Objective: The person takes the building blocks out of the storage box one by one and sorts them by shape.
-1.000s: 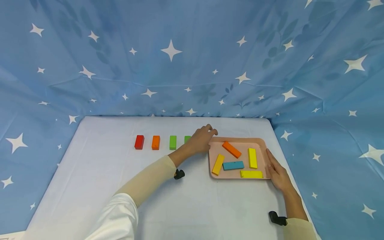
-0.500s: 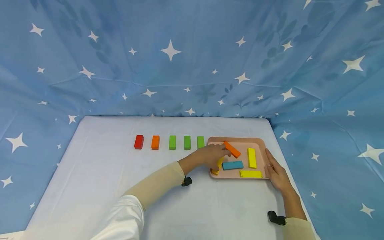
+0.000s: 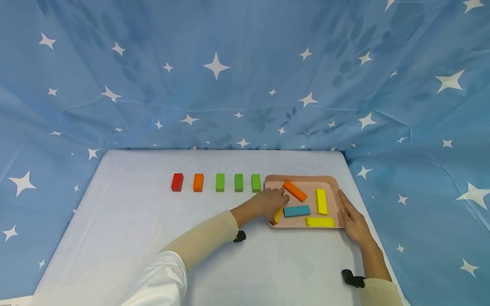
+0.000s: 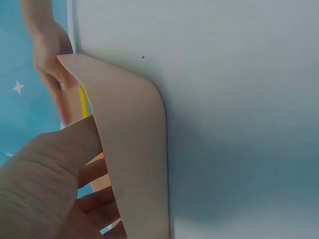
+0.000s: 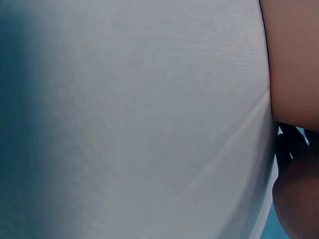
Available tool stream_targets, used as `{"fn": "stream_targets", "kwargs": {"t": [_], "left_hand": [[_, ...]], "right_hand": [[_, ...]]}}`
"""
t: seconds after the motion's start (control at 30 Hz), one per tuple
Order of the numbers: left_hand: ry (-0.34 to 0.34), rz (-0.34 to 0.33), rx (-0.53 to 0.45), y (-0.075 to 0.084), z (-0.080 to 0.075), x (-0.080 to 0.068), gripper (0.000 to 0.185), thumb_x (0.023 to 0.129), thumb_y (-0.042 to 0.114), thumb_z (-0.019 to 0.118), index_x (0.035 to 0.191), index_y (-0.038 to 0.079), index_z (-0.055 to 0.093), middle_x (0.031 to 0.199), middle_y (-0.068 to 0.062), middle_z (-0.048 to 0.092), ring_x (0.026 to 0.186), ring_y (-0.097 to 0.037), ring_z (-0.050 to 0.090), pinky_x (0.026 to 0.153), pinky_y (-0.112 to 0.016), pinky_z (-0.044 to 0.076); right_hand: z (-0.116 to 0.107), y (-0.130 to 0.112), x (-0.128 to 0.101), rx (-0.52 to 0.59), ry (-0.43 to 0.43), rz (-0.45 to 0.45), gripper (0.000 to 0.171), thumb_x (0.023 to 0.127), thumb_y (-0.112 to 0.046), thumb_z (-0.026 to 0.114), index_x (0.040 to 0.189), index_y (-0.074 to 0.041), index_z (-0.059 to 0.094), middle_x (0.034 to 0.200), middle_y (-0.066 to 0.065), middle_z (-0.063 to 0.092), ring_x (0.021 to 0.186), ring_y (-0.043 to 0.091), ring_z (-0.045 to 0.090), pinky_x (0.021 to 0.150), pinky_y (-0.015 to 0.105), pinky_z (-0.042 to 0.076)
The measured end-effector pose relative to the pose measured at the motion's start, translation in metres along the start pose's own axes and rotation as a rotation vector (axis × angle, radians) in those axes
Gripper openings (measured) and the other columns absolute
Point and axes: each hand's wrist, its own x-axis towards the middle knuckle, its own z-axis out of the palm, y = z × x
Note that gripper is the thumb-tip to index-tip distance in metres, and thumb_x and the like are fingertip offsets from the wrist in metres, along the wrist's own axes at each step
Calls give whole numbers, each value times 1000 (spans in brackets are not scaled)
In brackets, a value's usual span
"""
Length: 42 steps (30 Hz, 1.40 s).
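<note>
The yellow-orange block [image 3: 277, 214] lies at the tray's left edge, mostly hidden under the left hand [image 3: 268, 203], whose fingers curl over it; whether they actually grip it cannot be told. Just beyond its fingertips lie an orange block [image 3: 294, 191] and a teal block [image 3: 297, 211]. The right hand [image 3: 353, 219] rests flat, fingers straight, against the pink tray [image 3: 302, 179] at its right rim. A hasty lift could knock those neighbours or snag the rim.

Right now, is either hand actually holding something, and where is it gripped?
The left hand covers the upper end of a yellow block in the tray; whether it grips cannot be told. The right hand rests against the tray's right edge.
</note>
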Motion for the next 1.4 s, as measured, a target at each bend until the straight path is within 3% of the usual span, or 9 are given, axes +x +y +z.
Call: {"fn": "stream_targets", "kwargs": {"t": [0.17, 0.43, 0.57, 0.7, 0.87, 1.17, 1.4], "left_hand": [[-2, -11, -49, 0, 1, -1, 86, 75, 48, 93, 145, 17, 55, 135, -3, 55, 108, -15, 56, 94, -27, 50], [29, -59, -392, -6, -4, -1, 91, 76, 24, 94, 154, 17, 48, 147, -7, 38, 100, -13, 55, 72, -18, 52], [51, -64, -452, -12, -10, -10, 94, 77, 19, 93, 157, 16, 45, 157, -10, 35, 113, -15, 52, 80, -18, 52], [71, -78, -480, -21, -13, -23, 94, 78, 19, 93, 158, 16, 45, 157, -11, 36, 122, -17, 49, 93, -21, 52], [125, -65, -499, -39, -11, -39, 94, 78, 25, 94, 158, 12, 45, 146, -10, 42, 117, -17, 51, 98, -25, 51], [175, -120, -526, -64, -10, -85, 88, 80, 16, 90, 156, 9, 47, 144, -11, 42, 104, -16, 53, 84, -25, 51], [212, -173, -557, -81, 1, -123, 87, 78, 15, 92, 154, 8, 50, 143, -10, 43, 100, -15, 57, 84, -26, 53]], "right_hand": [[1, -2, -1, -7, 5, -9, 56, 115, -32, 28, 166, -40, 6, 174, 12, 8, 158, 50, 9, 118, 76, 15], [5, -5, -2, -6, 1, 3, 56, 115, -31, 28, 166, -40, 6, 175, 11, 7, 158, 50, 9, 118, 76, 16], [9, -5, -4, 0, -7, 12, 56, 115, -31, 28, 166, -42, 6, 175, 11, 8, 158, 49, 9, 118, 75, 16], [14, -5, -7, 10, -26, 24, 57, 115, -29, 28, 166, -42, 6, 175, 10, 7, 158, 49, 9, 118, 75, 16], [16, -6, -8, 10, -13, 22, 57, 115, -29, 28, 166, -41, 6, 175, 10, 7, 158, 49, 9, 118, 75, 16], [11, -5, -8, -2, -16, 28, 57, 115, -30, 27, 166, -41, 4, 175, 10, 6, 158, 50, 8, 117, 77, 16], [3, -5, -6, 0, -8, 27, 57, 115, -30, 27, 165, -45, 3, 175, 11, 6, 157, 51, 8, 117, 77, 15]]}}
